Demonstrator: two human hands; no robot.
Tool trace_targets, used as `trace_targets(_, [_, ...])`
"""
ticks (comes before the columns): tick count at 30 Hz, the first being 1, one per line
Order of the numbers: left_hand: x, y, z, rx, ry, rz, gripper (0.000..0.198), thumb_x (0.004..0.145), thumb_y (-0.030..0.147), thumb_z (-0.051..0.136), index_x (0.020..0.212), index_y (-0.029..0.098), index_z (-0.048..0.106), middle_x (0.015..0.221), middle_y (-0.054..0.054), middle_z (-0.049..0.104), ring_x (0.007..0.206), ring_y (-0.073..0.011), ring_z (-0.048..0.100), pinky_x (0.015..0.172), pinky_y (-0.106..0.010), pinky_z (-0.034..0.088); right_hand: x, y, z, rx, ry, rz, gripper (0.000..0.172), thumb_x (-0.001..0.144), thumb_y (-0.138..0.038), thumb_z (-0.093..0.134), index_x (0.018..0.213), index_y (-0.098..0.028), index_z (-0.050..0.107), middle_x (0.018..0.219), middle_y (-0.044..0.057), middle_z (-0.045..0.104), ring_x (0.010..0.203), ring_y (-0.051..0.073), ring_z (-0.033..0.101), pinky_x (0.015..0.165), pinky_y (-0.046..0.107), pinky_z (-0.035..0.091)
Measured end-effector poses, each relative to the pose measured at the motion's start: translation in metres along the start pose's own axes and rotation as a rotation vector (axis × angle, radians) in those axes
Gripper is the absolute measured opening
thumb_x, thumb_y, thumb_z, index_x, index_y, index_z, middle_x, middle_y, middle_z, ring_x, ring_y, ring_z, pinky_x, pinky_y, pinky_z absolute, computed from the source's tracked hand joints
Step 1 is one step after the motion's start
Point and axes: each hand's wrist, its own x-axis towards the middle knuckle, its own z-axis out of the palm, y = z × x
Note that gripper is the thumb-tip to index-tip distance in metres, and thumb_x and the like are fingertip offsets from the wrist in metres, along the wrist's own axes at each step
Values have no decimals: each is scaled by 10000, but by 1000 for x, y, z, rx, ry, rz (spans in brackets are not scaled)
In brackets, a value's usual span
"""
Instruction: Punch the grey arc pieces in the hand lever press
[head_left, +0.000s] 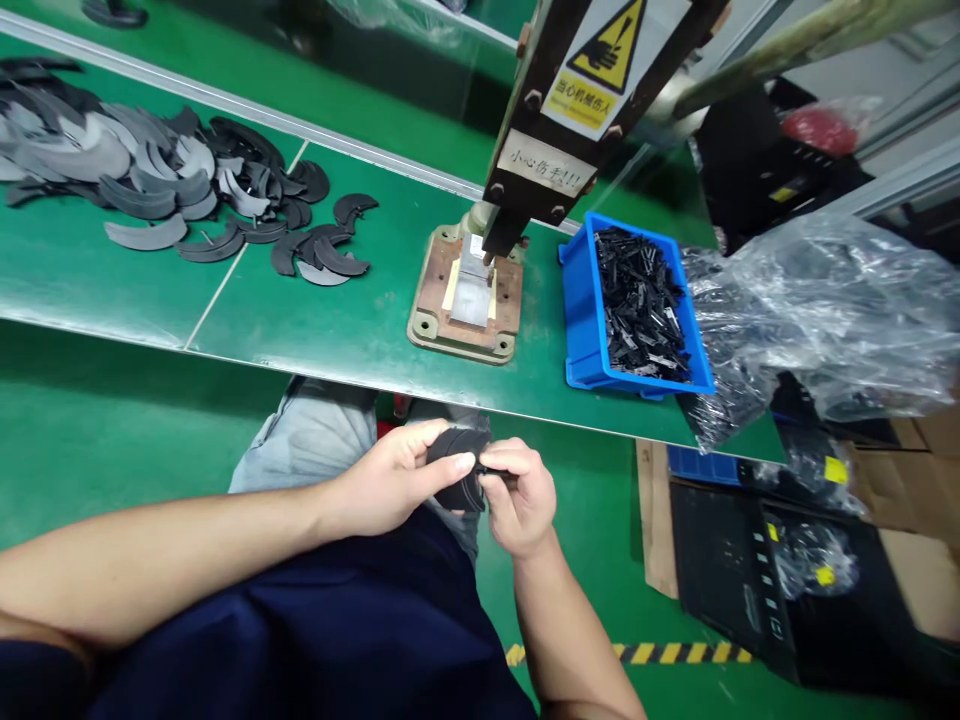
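Note:
My left hand (386, 480) is closed around dark curved plastic pieces (461, 442), held above my lap in front of the bench edge. The thumb lies across them, and they look like two or more layers. My right hand (527, 495) pinches a small narrow black piece (496, 472) at their right side. Its fingers hide most of that piece, and I cannot tell whether it is joined to the curved pieces. Beyond my hands stands a bench press (517, 190) over a metal fixture block (472, 290) on a base plate (427, 300).
A heap of grey and black crescent-shaped pieces (157, 165) covers the bench's left side. Right of the press, a blue bin (585, 320) holds many small black parts (645, 300). Clear plastic bags (840, 310) hang beside it. Cardboard and black boxes (720, 550) stand lower right.

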Motion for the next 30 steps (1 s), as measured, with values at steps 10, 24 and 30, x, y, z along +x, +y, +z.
trace_targets(10, [-13,-10,-1,15,-31,26,306,908,431,766,880,185,585,805,-1,636,738,-160,640,705,-287,559,-7,-5,4,74,-15,18,194,956,-322,604,1148,-300,621,888,35,716,810,187,702,720,395,605])
trace_targets(24, [-19,-18,-7,193,-14,145,274,952,399,724,892,193,554,815,15,533,739,-120,514,686,-229,469,-12,-10,12,194,-9,197,181,964,-436,609,1055,-285,647,849,28,678,803,180,685,724,378,597])
trace_targets(30, [-8,-11,1,-83,-20,53,312,933,437,749,1044,180,611,919,-38,702,784,-167,689,732,-308,605,-5,-11,7,254,-37,257,300,946,-426,649,1210,-287,612,980,44,696,800,160,696,715,336,619])
